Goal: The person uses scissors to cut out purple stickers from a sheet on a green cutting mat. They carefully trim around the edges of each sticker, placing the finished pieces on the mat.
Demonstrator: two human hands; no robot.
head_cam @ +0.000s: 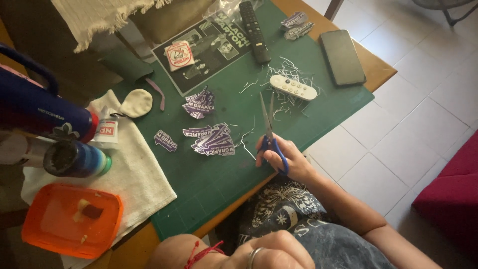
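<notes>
Right hand: the right hand [284, 158] rests at the near edge of the green cutting mat [214, 184], fingers closed through the blue handle loops of the scissors [270, 130].
Scissors: blades parted in a narrow V, tips pointing away from the person toward the white remote [293, 87]; the blades lie low over the mat, handles at the hand.
Left hand: the left hand [271, 251] sits at the bottom edge of the view, close to the body and off the tabletop. Fingers are curled inward, a ring shows on one finger, and a red cord is tied at the wrist. Whether it holds anything cannot be told.
Sticker pile: a fan of purple cut stickers [215, 140] lies on the mat just left of the right hand, not touched by it.
Loose stickers: one single purple sticker [166, 140] lies further left; a crumpled purple piece [199, 103] lies beyond the pile.
Paper trimmings: thin white strips [286, 107] are scattered around the white remote and the scissor tips.
Far side of mat: a black remote [254, 31] and a dark printed sheet [206, 47].
Beyond mat: a black phone [342, 57] lies face down on the wooden tabletop [381, 69].
Left side: an orange lid [69, 221] rests on a white cloth [134, 174], near a dark bottle [74, 158].
</notes>
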